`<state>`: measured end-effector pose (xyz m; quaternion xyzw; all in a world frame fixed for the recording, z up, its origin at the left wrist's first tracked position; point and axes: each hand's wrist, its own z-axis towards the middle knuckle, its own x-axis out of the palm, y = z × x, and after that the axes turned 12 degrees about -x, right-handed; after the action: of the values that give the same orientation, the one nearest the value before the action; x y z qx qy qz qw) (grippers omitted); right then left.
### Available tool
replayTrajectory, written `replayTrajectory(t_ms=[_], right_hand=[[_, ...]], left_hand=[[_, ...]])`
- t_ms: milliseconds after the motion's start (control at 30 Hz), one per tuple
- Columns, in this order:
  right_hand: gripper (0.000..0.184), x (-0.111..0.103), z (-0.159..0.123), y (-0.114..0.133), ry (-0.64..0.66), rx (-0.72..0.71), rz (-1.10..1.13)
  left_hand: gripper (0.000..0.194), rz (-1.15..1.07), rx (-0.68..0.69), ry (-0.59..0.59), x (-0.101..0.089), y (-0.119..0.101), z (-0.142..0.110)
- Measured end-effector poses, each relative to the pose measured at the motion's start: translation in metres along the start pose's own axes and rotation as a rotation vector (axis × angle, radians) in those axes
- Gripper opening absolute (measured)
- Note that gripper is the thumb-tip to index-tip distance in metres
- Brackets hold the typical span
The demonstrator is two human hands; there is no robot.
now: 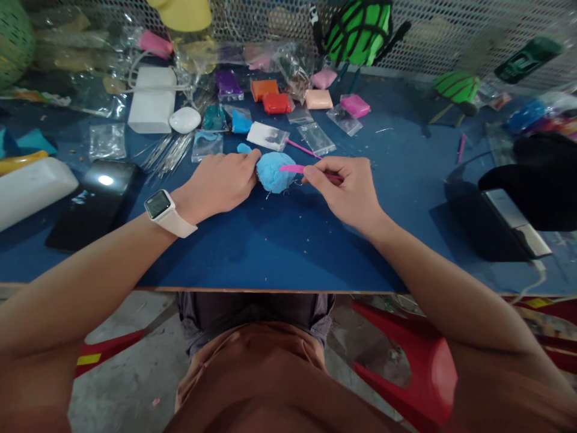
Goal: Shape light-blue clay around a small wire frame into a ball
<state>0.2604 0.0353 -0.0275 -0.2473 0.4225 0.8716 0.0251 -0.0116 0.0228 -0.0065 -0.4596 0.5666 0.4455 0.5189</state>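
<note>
A light-blue ball of modelling clay point(271, 172) with thin wire ends poking from its underside is just above the blue table. My left hand point(229, 180) grips the ball from its left side, its fingertips partly hidden behind the clay. Between the thumb and fingers of my right hand point(345, 186) is a pink plastic modelling knife point(293, 169), its blade lying against the ball's right face. A small light-blue piece of clay point(244, 148) shows just beyond my left fingers. Behind the ball lies a second thin pink tool point(303, 148) by a white clay packet point(267, 136).
Packets of coloured clay, such as a red one point(277, 103), line the back. A bundle of wires point(171, 153) and a black phone point(94, 201) lie left. To the right are a black stand-like object point(491, 225) and a green striped model point(457, 87). Mesh point(424, 36) rises behind.
</note>
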Motion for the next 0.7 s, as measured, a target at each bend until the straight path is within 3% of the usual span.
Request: replayTrajectory(t_ms=[267, 400, 533, 700], right_hand=[[0.055, 0.0, -0.0009, -0.0039, 0.032, 0.018, 0.001], [0.058, -0.0025, 0.0004, -0.0022, -0.027, 0.016, -0.015], [0.062, -0.0026, 0.0011, -0.0013, 0.039, 0.025, 0.021], [0.054, 0.0007, -0.0003, -0.0047, 0.047, 0.055, -0.006]], left_hand=[[0.043, 0.006, -0.021, 0.01, 0.0001, -0.0004, 0.0003], [0.045, 0.02, -0.017, 0.02, -0.0004, -0.0012, -0.0004], [0.045, 0.013, -0.014, 0.009, -0.0001, -0.0007, -0.0007], [0.044, -0.018, 0.012, -0.019, 0.0024, 0.0, -0.0014]])
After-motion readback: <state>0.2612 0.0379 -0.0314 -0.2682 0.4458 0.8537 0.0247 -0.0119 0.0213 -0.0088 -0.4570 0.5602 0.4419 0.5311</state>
